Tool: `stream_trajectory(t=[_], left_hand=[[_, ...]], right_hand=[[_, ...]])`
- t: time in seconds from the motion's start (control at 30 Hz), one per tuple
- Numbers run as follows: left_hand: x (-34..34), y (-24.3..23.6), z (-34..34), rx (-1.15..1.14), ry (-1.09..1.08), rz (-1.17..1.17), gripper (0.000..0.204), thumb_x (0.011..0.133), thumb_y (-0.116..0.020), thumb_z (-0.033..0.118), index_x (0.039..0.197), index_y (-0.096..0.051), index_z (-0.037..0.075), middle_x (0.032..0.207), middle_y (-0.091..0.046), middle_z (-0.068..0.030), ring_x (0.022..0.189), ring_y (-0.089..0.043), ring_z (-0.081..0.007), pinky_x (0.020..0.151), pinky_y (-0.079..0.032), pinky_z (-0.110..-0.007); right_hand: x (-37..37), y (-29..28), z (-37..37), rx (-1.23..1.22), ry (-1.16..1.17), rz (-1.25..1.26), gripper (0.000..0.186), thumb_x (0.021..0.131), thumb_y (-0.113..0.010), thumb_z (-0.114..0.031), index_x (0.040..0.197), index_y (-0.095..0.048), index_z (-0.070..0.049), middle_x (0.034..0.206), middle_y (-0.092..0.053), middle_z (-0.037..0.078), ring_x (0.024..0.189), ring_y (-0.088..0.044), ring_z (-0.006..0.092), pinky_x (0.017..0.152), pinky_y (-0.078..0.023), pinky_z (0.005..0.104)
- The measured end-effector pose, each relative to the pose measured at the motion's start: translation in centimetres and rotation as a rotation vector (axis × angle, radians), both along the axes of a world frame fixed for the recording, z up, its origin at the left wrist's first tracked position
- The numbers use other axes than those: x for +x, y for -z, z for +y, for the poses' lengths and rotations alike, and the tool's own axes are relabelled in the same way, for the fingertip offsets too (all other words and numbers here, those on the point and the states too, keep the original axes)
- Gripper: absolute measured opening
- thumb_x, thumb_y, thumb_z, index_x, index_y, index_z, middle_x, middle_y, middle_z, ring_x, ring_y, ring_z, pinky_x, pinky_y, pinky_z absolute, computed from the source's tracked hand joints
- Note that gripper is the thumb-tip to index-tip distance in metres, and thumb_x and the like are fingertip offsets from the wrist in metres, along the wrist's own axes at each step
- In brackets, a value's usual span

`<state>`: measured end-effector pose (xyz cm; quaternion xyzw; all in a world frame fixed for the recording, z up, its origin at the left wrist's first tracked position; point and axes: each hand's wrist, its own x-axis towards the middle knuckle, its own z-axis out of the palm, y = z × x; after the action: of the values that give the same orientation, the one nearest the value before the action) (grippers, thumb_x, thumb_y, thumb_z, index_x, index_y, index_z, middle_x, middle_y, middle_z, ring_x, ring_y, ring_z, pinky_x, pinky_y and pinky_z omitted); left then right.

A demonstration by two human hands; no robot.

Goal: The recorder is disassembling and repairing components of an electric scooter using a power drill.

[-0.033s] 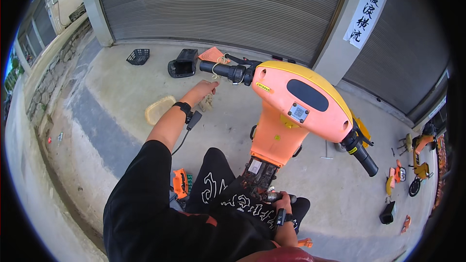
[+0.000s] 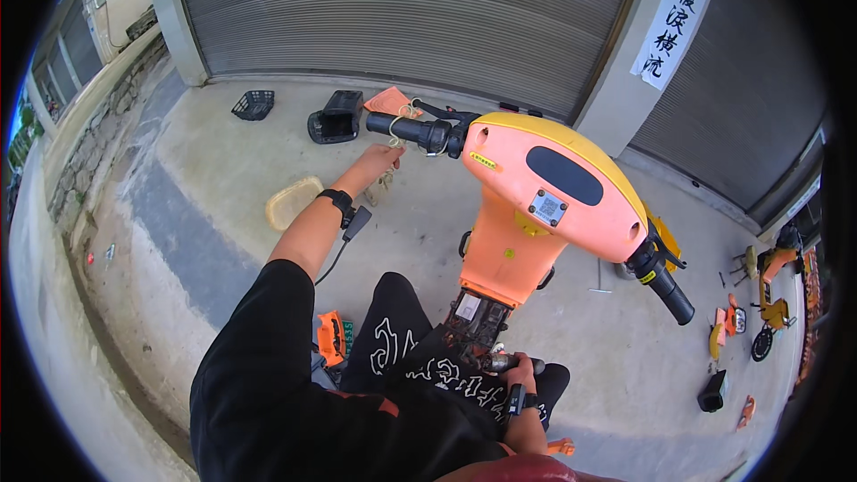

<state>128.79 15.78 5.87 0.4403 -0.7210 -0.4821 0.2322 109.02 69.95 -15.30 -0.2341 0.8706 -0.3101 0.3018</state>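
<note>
An orange and yellow electric scooter stands before me, its lower body opened to show dark, dirty inner parts. A pale cord is looped around its black left handlebar grip. My left hand, just below that grip, is closed with the fingers pinched on the cord. Low by my right thigh, my right hand wraps around a dark cylindrical tool beside the opened body; its far end is partly hidden among the parts.
A black basket, a black bin-like box and a pale tray lie beyond my left arm. An orange part is by my left knee. On the right are loose orange pieces, a black box and another scooter.
</note>
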Motion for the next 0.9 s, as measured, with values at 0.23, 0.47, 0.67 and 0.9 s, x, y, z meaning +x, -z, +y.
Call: stream_trajectory(t=[0.23, 0.47, 0.67, 0.9], left_hand=[[-1.4, 0.4, -6.5, -1.194, 0.025, 0.243, 0.022, 0.074, -0.068, 0.006, 0.096, -0.064, 0.007, 0.090, -0.066, -0.0096, 0.093, -0.064, -0.0279, 0.079, -0.049, -0.038], [-2.9, -0.3, -3.6, -1.310, -0.099, 0.266, 0.023, 0.084, -0.061, 0.007, 0.106, -0.065, 0.009, 0.103, -0.066, -0.0081, 0.097, -0.061, -0.0270, 0.082, -0.048, -0.038], [-4.3, -3.3, -3.2, -0.883, -0.092, 0.435, 0.020, 0.096, -0.057, 0.021, 0.089, -0.068, 0.006, 0.074, -0.064, -0.0043, 0.065, -0.059, -0.0199, 0.060, -0.046, -0.034], [-4.3, 5.2, -3.1, -0.484, -0.006, -0.062, 0.057, 0.088, -0.055, 0.054, 0.072, -0.065, 0.001, 0.063, -0.060, -0.0128, 0.063, -0.060, -0.0284, 0.063, -0.046, -0.040]], right_hand=[[-0.4, 0.6, -0.7, -0.034, 0.037, -0.154, 0.069, 0.059, -0.081, -0.008, 0.120, -0.052, 0.000, 0.100, -0.065, 0.014, 0.095, -0.063, 0.0232, 0.087, -0.049, 0.0314], [-1.6, 1.8, -1.5, -0.225, 0.489, -0.750, 0.065, 0.060, -0.082, -0.009, 0.118, -0.054, -0.001, 0.099, -0.065, 0.012, 0.093, -0.063, 0.0206, 0.087, -0.049, 0.0295], [-1.3, 4.2, -0.5, -0.259, 0.452, -0.744, 0.054, 0.068, -0.077, -0.010, 0.116, -0.053, -0.003, 0.099, -0.064, 0.011, 0.093, -0.061, 0.0201, 0.089, -0.048, 0.0299], [-1.9, 2.5, -2.6, -0.379, 0.878, -1.262, 0.037, 0.077, -0.069, -0.012, 0.110, -0.053, -0.003, 0.098, -0.063, 0.009, 0.092, -0.059, 0.0216, 0.091, -0.046, 0.0317]])
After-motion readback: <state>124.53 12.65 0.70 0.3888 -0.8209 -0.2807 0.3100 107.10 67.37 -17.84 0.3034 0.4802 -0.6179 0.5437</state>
